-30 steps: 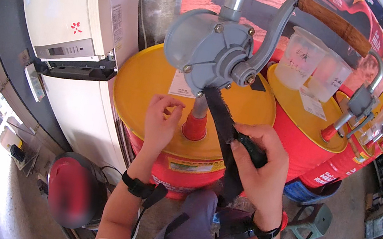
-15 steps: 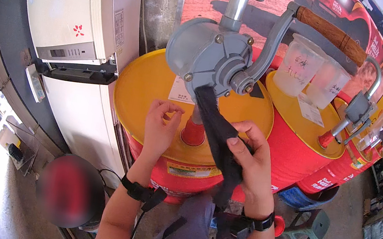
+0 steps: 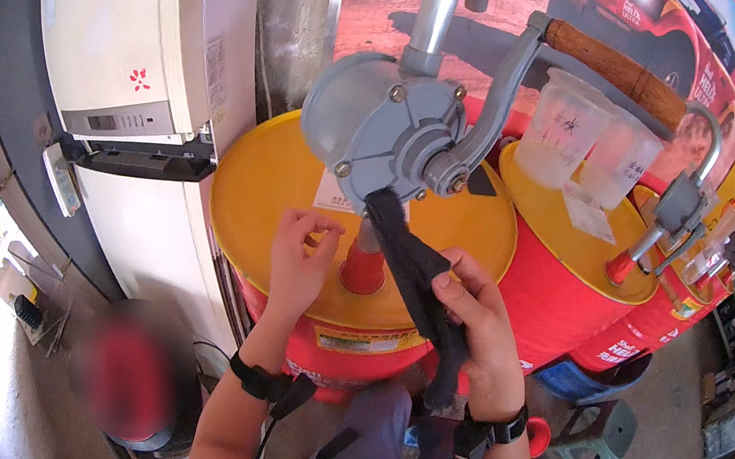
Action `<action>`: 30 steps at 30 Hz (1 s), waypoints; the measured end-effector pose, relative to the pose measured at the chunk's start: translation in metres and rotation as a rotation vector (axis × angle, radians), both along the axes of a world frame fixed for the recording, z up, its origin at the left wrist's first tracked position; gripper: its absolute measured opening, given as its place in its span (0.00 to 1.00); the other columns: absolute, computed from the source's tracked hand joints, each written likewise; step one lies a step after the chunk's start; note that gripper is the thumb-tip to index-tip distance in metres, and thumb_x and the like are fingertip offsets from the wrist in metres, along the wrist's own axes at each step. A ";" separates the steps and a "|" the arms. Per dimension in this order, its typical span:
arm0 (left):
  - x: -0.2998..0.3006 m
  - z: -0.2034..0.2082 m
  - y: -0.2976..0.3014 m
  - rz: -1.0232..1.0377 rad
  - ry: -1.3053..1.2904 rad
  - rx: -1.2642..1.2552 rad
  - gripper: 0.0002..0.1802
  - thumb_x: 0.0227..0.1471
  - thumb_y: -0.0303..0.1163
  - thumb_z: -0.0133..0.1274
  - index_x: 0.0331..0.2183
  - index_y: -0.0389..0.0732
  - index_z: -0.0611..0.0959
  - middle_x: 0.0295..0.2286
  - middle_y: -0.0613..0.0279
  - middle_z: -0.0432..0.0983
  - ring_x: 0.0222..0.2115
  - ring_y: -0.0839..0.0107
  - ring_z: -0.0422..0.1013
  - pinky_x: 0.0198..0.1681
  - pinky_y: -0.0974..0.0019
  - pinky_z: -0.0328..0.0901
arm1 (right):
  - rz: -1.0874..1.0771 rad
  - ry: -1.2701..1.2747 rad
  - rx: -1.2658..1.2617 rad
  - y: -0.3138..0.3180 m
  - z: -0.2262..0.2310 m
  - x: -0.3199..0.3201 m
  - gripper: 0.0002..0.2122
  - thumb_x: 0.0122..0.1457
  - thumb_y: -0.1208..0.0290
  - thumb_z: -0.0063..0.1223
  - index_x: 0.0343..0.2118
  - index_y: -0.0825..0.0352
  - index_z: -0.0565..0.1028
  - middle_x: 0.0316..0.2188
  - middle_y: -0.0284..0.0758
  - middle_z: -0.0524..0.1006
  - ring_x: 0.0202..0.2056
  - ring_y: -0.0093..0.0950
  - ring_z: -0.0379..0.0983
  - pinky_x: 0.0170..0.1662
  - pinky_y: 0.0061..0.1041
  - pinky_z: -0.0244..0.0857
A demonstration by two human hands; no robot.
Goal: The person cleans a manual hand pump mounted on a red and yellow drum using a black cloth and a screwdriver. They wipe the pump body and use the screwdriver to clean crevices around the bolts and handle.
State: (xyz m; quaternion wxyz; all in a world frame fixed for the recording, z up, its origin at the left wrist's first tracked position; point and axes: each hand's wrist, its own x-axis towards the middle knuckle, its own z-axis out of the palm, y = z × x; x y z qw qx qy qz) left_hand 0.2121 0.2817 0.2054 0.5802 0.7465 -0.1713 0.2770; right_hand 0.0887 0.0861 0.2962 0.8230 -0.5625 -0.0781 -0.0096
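A grey hand-crank drum pump [image 3: 375,124] stands on the yellow top of a red oil drum [image 3: 263,183]. A black cloth [image 3: 411,261] slants down from the underside of the pump housing, its upper end touching there. My right hand [image 3: 482,331] pinches the cloth between thumb and fingers, and its lower end hangs beside the palm. Left of the pump's pipe is my left hand [image 3: 299,262], raised over the drum top. Its fingers are loosely bent and apart, with nothing visible in them. A red collar [image 3: 362,271] surrounds the pipe's base.
The crank's wooden handle [image 3: 613,71] juts to the upper right. Two translucent measuring jugs [image 3: 561,131] stand on the neighbouring drum [image 3: 594,268], which has its own pump [image 3: 677,208]. A white cabinet appliance [image 3: 120,23] is at left, a green stool [image 3: 600,439] at lower right.
The view has shifted slightly, so the pump appears a little lower and further left. My right hand still grips the cloth, and my left hand stays beside the pipe.
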 end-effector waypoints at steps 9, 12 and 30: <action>0.001 -0.001 0.001 -0.036 0.006 -0.026 0.05 0.53 0.24 0.56 0.33 0.39 0.86 0.36 0.61 0.73 0.35 0.68 0.72 0.35 0.68 0.67 | -0.036 -0.071 -0.040 0.003 0.003 -0.005 0.09 0.65 0.68 0.57 0.45 0.63 0.73 0.33 0.31 0.80 0.28 0.18 0.76 0.30 0.17 0.69; 0.001 -0.001 0.002 -0.020 -0.012 -0.001 0.05 0.52 0.24 0.57 0.33 0.39 0.86 0.35 0.60 0.73 0.36 0.68 0.72 0.35 0.68 0.67 | -0.100 -0.089 -0.059 0.004 0.005 -0.004 0.09 0.65 0.68 0.57 0.45 0.62 0.73 0.29 0.28 0.77 0.26 0.15 0.70 0.27 0.16 0.62; -0.002 0.001 0.001 -0.004 0.010 -0.010 0.04 0.52 0.24 0.57 0.32 0.38 0.85 0.35 0.60 0.74 0.36 0.67 0.72 0.36 0.68 0.66 | -0.382 -0.277 -0.529 -0.002 -0.002 -0.028 0.10 0.64 0.73 0.56 0.44 0.74 0.78 0.36 0.33 0.81 0.38 0.20 0.75 0.42 0.21 0.69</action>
